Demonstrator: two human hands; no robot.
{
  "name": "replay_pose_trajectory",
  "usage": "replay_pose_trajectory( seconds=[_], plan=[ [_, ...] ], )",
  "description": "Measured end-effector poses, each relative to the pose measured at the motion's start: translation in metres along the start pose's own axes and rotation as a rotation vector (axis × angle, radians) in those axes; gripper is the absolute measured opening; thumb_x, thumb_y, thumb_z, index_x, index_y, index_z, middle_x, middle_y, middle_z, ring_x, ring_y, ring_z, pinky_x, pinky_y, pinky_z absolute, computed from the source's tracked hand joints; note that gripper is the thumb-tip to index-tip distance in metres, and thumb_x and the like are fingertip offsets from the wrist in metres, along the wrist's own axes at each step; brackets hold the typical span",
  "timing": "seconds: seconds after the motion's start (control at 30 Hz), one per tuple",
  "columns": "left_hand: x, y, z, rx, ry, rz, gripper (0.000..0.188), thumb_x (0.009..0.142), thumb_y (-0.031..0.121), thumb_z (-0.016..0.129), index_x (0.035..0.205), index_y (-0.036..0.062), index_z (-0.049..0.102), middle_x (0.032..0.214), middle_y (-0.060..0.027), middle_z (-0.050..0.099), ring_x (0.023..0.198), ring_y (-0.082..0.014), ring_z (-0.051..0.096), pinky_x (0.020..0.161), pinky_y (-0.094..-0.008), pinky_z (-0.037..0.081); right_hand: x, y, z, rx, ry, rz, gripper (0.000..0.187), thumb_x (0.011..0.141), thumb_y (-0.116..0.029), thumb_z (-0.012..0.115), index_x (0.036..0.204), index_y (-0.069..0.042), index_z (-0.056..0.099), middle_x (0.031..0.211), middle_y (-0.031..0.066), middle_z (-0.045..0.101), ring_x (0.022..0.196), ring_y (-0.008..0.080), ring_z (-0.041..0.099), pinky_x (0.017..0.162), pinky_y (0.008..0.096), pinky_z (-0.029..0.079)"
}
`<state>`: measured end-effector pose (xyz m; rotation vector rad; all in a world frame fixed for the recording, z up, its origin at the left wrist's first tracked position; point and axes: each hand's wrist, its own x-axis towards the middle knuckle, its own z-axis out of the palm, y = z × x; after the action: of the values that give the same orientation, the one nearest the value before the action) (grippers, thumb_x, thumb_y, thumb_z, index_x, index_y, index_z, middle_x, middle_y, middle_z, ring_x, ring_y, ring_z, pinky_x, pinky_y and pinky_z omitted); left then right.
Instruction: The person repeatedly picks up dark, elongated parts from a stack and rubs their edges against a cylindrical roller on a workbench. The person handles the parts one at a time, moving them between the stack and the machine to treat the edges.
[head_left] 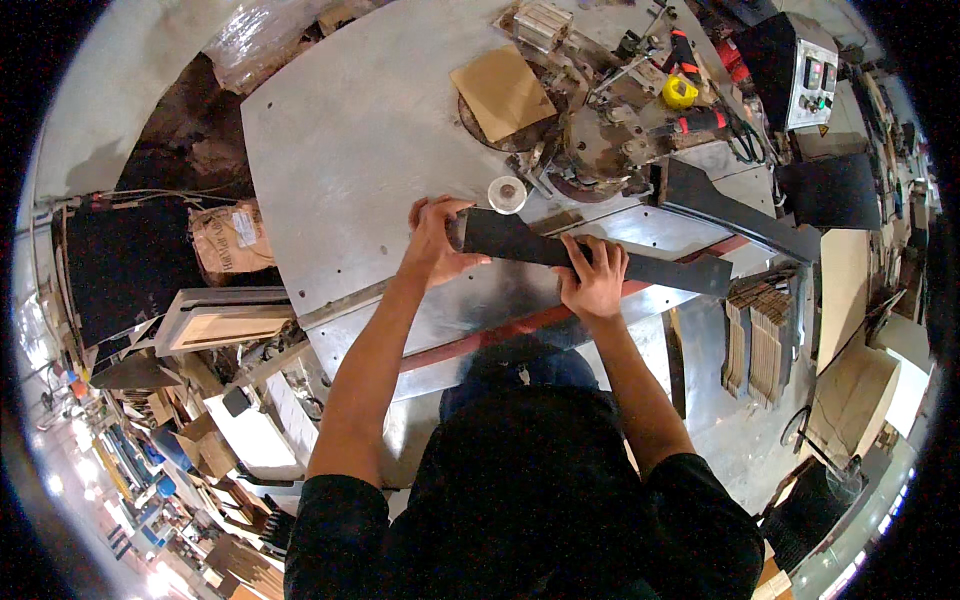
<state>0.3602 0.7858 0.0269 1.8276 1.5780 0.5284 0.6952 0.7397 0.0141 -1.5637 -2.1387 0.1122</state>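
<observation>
A long black board [650, 267] with a curved, stepped edge lies across the front of the metal worktable. My left hand [437, 243] spans its broader left end, fingers at the far edge and thumb at the near edge. Over the middle of the board, my right hand [597, 277] grips with its fingers on top; its thumb is partly hidden. Just beyond the left end stands a round whitish roller [507, 195]. More black boards [735, 215] of similar shape lie to the right on the table.
Behind the roller sit greasy machine parts [605, 145] and a brown sheet [502, 92]. A yellow tape measure [680, 92] and red-and-black-handled tools [703, 121] lie at the back right. A control box [812, 85] stands beyond. Stacked brown strips [770, 335] are below right; framed panels [225, 320] stand left.
</observation>
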Motion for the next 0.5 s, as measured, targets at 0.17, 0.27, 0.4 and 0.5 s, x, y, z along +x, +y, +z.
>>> replay_pose_trajectory(
  seconds=[0.17, 0.27, 0.4, 0.5],
  plan=[
    [-0.009, -0.024, -0.009, 0.087, 0.236, 0.073, 0.097, 0.058, 0.041, 0.111, 0.137, 0.0144, 0.062, 0.157, -0.0175, 0.054, 0.155, -0.0454, 0.043, 0.134, -0.0584, 0.030, 0.007, -0.030, 0.006, -0.005, -0.028, 0.054, 0.057, 0.089, -0.033, 0.085, 0.145, -0.029, 0.076, 0.127, 0.0093, 0.067, 0.119, 0.0397, 0.062, 0.110, 0.0610, 0.045],
    [0.015, 0.004, -0.043, 0.144, 0.144, 0.302, 0.096, 0.060, 0.045, 0.109, 0.137, 0.0118, 0.060, 0.155, -0.0171, 0.056, 0.152, -0.0452, 0.047, 0.132, -0.0579, 0.035, 0.011, -0.038, 0.013, 0.001, -0.010, 0.076, 0.052, 0.090, -0.034, 0.084, 0.140, -0.024, 0.075, 0.128, 0.0128, 0.064, 0.119, 0.0426, 0.060, 0.110, 0.0627, 0.044],
    [0.052, 0.010, -0.027, 0.059, -0.123, 0.414, 0.092, 0.065, 0.048, 0.105, 0.135, 0.0082, 0.060, 0.146, -0.0152, 0.063, 0.146, -0.0423, 0.054, 0.129, -0.0554, 0.040, 0.019, -0.044, 0.032, 0.019, 0.012, 0.116, 0.057, 0.087, -0.033, 0.087, 0.135, -0.012, 0.064, 0.133, 0.0191, 0.058, 0.124, 0.0467, 0.055, 0.110, 0.0642, 0.043],
    [0.070, 0.003, -0.036, 0.192, -0.121, 0.532, 0.082, 0.071, 0.047, 0.102, 0.127, 0.0077, 0.059, 0.140, -0.0142, 0.067, 0.141, -0.0403, 0.059, 0.127, -0.0561, 0.044, 0.023, -0.043, 0.043, 0.040, 0.044, 0.129, 0.063, 0.085, -0.030, 0.090, 0.132, -0.008, 0.056, 0.137, 0.0218, 0.054, 0.126, 0.0479, 0.051, 0.110, 0.0646, 0.042]
  ],
)
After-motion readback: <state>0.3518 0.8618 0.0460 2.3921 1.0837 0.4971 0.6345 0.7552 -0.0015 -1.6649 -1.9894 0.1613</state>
